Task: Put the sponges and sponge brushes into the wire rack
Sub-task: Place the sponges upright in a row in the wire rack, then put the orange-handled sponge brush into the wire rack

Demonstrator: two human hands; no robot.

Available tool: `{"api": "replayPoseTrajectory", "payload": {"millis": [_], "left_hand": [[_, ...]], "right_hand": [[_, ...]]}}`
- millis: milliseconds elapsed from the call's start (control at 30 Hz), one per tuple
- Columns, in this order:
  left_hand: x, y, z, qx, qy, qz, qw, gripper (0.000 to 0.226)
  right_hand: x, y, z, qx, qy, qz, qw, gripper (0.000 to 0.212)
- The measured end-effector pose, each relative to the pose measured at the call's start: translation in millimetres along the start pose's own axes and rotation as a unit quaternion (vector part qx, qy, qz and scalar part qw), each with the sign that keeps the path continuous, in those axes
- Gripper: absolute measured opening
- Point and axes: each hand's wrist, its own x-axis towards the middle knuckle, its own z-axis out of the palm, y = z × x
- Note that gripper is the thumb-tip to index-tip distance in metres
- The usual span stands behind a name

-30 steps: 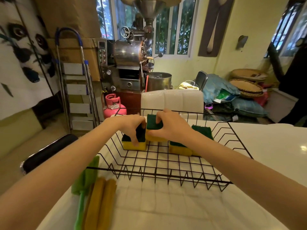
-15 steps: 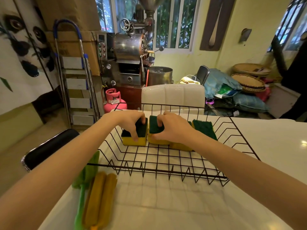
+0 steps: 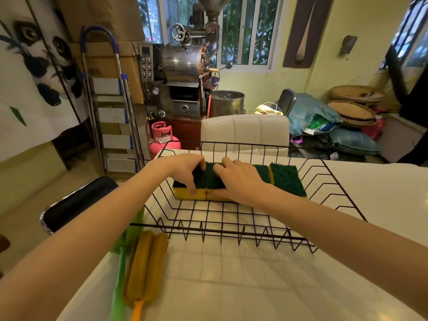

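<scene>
A black wire rack [image 3: 231, 230] sits on the white table. Several yellow sponges with dark green tops lie in a row along its far side. My left hand [image 3: 185, 169] grips the leftmost sponge [image 3: 185, 193]. My right hand [image 3: 238, 179] grips the sponge beside it [image 3: 217, 181], and the two sponges touch. The rightmost sponge [image 3: 288, 179] lies free. Outside the rack, at the table's left, lie two orange sponge brushes [image 3: 147, 267] and a green one [image 3: 121, 269].
A white padded chair back [image 3: 245, 130] stands behind the table's far edge. A black chair back [image 3: 76, 202] is at the left. Beyond are a pink gas cylinder [image 3: 162, 140], a metal roasting machine [image 3: 185, 72] and a step ladder [image 3: 111, 107].
Both hands have lowered their sponges flat into the rack and pushed them together into a row with the others. The brushes have not moved.
</scene>
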Motion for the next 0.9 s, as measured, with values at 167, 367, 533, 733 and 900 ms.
{"api": "replayPoseTrajectory", "payload": {"millis": [167, 367, 533, 733, 900], "left_hand": [[-9, 6, 4, 0.000, 0.012, -0.005, 1.000, 0.064], [-53, 11, -7, -0.074, 0.035, 0.019, 0.996, 0.062], [-126, 15, -12, -0.228, 0.172, 0.059, 0.956, 0.048], [-182, -2, 27, -0.252, 0.438, 0.046, 0.862, 0.026], [-199, -26, 80, -0.329, 0.490, -0.077, 0.804, 0.032]], "right_hand": [[2, 4, -9, -0.004, -0.051, -0.006, 0.999, 0.057], [-9, 4, -42, 0.152, -0.112, 0.015, 0.982, 0.054], [-42, -38, -70, 0.323, 0.060, 0.005, 0.945, 0.054], [-106, -104, -73, 0.401, 0.229, -0.055, 0.885, 0.029], [-134, -140, -49, 0.413, 0.131, -0.072, 0.898, 0.027]]}}
